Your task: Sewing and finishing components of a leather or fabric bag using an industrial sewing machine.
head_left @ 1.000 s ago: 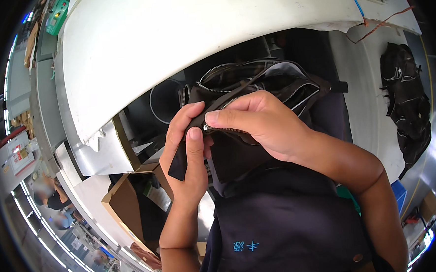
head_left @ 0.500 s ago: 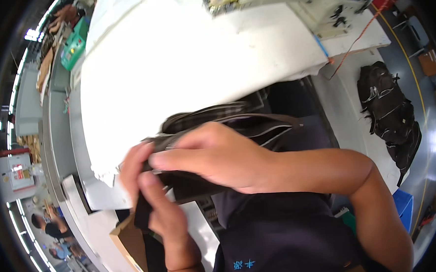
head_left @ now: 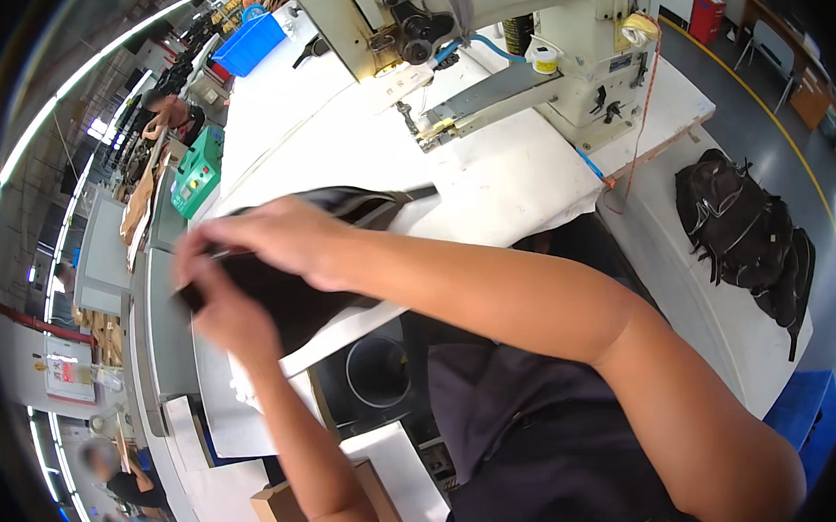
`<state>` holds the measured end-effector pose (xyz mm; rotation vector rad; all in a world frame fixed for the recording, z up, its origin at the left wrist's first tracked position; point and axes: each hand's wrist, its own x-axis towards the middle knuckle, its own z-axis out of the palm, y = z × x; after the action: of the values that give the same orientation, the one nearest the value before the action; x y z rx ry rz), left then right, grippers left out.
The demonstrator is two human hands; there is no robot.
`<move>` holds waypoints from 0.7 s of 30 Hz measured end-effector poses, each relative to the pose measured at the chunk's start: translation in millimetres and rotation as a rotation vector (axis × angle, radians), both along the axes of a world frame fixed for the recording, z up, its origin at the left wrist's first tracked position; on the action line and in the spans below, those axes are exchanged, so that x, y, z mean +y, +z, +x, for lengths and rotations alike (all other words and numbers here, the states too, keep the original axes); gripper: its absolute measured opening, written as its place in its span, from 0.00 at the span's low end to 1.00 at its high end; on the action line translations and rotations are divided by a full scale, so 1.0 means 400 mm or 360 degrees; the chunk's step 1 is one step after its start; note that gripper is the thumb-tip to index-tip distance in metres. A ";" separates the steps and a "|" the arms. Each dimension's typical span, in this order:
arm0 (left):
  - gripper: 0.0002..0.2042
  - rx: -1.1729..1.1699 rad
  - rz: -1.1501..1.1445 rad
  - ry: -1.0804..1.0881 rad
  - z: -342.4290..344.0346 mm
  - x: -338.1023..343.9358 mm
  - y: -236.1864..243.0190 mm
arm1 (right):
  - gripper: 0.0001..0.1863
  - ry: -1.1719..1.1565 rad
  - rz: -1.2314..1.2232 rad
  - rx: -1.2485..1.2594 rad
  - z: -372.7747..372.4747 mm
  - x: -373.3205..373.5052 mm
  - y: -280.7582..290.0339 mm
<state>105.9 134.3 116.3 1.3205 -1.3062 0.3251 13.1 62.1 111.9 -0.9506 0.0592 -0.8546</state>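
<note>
A black sewn fabric piece (head_left: 292, 301) with pale trim along its folds is held over the front left of the white table (head_left: 490, 191). My right hand (head_left: 289, 239) reaches across to the left and is closed on its upper left end. Just below, my left hand (head_left: 231, 309) grips the same end, the two hands almost touching. Motion blurs the fingertips and the edge between them. Part of the fabric is hidden behind my hands and right forearm.
A cream sewing machine (head_left: 559, 65) stands at the table's far side. Black bags (head_left: 743, 234) lie piled on a pale surface at right, above a blue bin (head_left: 805, 420). A green box (head_left: 198, 173) and blue crate (head_left: 248, 45) are at far left. Other people (head_left: 131, 474) work farther left.
Both hands have carried the fabric piece left and away from my body, over the table. The view has shifted up, bringing the whole sewing machine into sight.
</note>
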 end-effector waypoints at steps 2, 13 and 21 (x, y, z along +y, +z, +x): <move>0.16 0.0150 0.0006 -0.0222 -0.007 -0.050 -0.119 | 0.16 0.0070 0.0290 0.0063 -0.027 -0.040 -0.105; 0.19 0.0251 0.0085 -0.0548 -0.019 -0.200 -0.250 | 0.14 -0.0028 0.0520 0.0269 -0.078 -0.198 -0.222; 0.20 0.0161 0.0190 -0.0533 -0.019 -0.251 -0.308 | 0.17 -0.0021 0.0472 0.0401 -0.098 -0.252 -0.262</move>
<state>98.4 34.0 -6.9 1.1743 -1.4495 -0.0522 -26.3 -38.7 7.0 -0.7735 0.3993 -0.7108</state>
